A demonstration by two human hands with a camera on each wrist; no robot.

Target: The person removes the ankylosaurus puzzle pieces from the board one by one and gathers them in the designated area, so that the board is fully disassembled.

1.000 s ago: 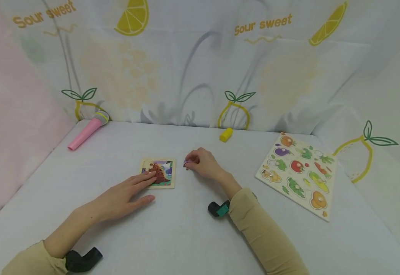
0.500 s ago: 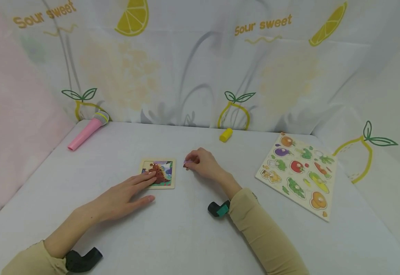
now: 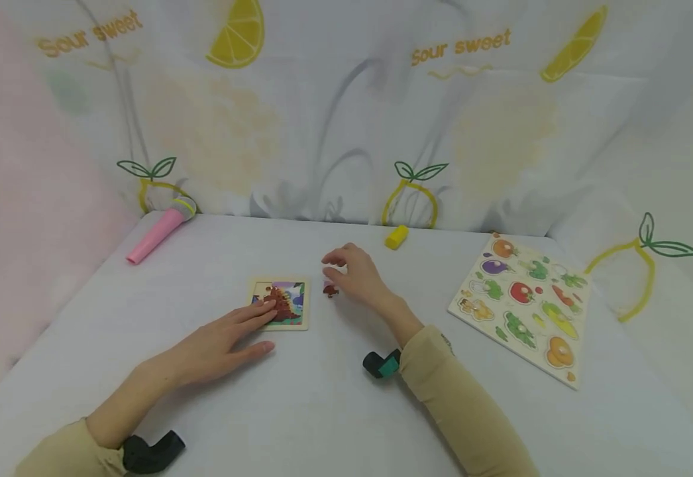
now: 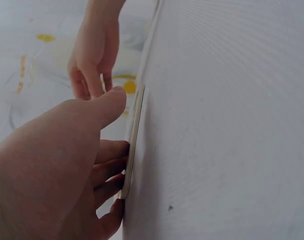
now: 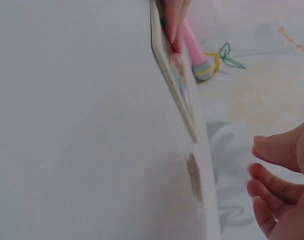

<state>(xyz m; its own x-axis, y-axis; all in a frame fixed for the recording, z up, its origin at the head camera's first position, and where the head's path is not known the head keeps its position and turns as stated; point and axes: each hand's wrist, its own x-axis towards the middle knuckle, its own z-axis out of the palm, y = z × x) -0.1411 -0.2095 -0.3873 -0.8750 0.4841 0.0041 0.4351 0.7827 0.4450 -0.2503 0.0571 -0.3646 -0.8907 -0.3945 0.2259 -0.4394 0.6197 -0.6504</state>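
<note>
A small square wooden puzzle [image 3: 307, 306] with a brown dinosaur picture lies mid-table. My left hand [image 3: 218, 344] rests its extended fingers on the puzzle's left part, covering some of the picture. Just right of the puzzle, a loose puzzle piece [image 3: 331, 289] in brown and purple lies flat on the table. Over and beside that piece hovers my right hand [image 3: 358, 275], thumb and fingers parted, holding nothing. In the right wrist view a gap shows between the right hand [image 5: 284, 175] and the piece [image 5: 194, 177].
A pink toy microphone [image 3: 158, 235] lies at the back left. Near the back edge sits a yellow block [image 3: 397, 237]. A vegetable peg puzzle board [image 3: 483, 318] lies on the right. Behind the table hangs a lemon-print curtain [image 3: 299, 119].
My right hand has let go of the puzzle piece, its fingers lifting and parting above it. The left hand stays on the puzzle. The head view has shifted slightly.
</note>
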